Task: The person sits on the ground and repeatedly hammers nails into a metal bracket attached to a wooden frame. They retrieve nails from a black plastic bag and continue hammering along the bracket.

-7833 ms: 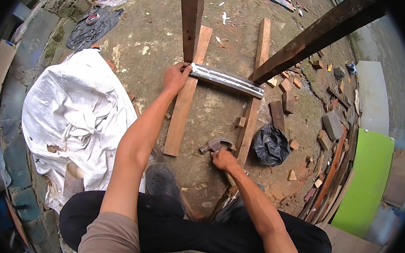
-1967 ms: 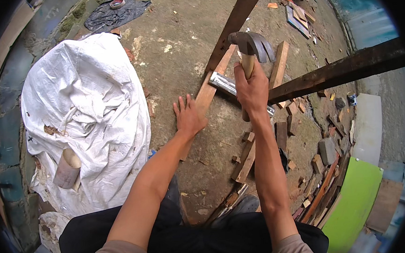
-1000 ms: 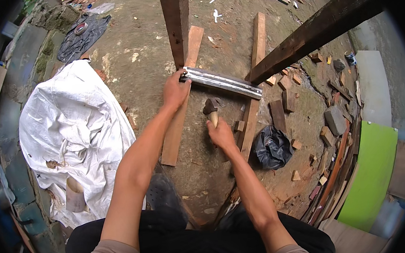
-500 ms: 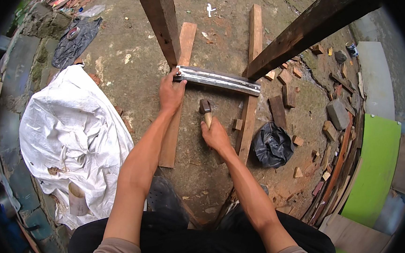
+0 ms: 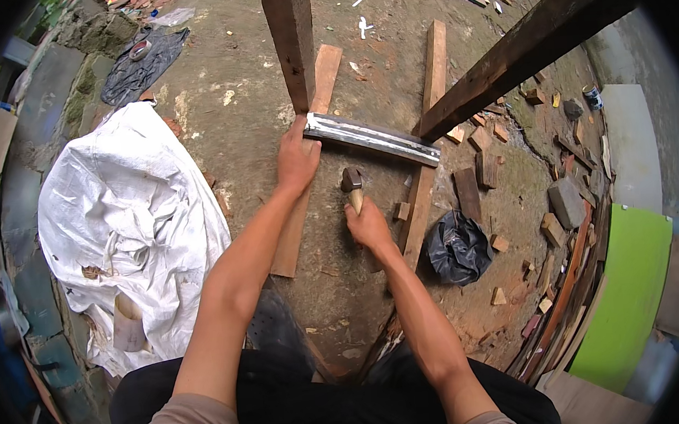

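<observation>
My right hand (image 5: 370, 227) is closed round the wooden handle of a hammer (image 5: 351, 181), its dark head raised over the ground between two planks. My left hand (image 5: 298, 158) wraps the left end of a dark wooden crosspiece (image 5: 374, 137) streaked with white; its fingertips are partly hidden there. A brown upright post (image 5: 289, 50) meets the crosspiece beside that hand. At the crosspiece's right end stands a second, slanting dark post (image 5: 525, 49). Beneath the crosspiece run a left plank (image 5: 293, 243) and a right plank (image 5: 418, 214), both lighter brown.
A big white sack (image 5: 131, 219) spreads at my left. Close to the right plank lie a crumpled black plastic bag (image 5: 459, 249) and a small wood block (image 5: 401, 211). Farther right are scattered offcuts, a grey block (image 5: 567, 202) and a green panel (image 5: 625, 294).
My left hand's fingers have moved from the top of the crosspiece's end to round its left side. The hammer stays low in my right hand. The whole view has shifted slightly.
</observation>
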`<state>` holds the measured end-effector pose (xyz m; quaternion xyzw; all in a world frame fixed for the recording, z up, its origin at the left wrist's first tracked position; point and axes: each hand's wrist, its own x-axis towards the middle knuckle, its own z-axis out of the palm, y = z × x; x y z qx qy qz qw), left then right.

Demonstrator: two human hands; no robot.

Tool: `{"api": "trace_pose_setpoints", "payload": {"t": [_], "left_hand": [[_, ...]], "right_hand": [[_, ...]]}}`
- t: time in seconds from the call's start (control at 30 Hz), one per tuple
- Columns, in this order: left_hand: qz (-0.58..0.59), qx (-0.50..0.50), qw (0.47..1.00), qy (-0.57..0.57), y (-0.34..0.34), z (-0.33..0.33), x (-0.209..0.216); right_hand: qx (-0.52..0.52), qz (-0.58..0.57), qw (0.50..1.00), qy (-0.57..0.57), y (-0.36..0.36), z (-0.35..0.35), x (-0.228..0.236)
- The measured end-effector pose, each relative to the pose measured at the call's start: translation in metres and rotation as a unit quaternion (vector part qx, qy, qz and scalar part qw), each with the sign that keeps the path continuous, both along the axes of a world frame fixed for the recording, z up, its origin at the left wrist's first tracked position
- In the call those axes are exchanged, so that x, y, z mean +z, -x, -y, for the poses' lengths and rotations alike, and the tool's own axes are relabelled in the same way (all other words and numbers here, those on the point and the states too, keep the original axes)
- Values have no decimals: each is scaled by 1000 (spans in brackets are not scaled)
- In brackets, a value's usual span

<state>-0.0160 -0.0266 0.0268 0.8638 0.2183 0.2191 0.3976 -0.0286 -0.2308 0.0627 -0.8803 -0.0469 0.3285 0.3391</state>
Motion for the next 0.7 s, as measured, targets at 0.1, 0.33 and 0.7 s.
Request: {"api": "trace_pose_setpoints", "payload": {"t": [0.1, 0.33, 0.7], "left_hand": [[5, 13, 999, -47, 3, -2, -7], [-58, 30, 996, 60, 5, -12, 2], [-146, 113, 983, -12, 13, -13, -18]], "right_hand": [[4, 12, 1000, -13, 0, 2, -3], [5, 1, 1000, -27, -6, 5, -4], [15, -49, 999, -5, -5, -1, 17]]}}
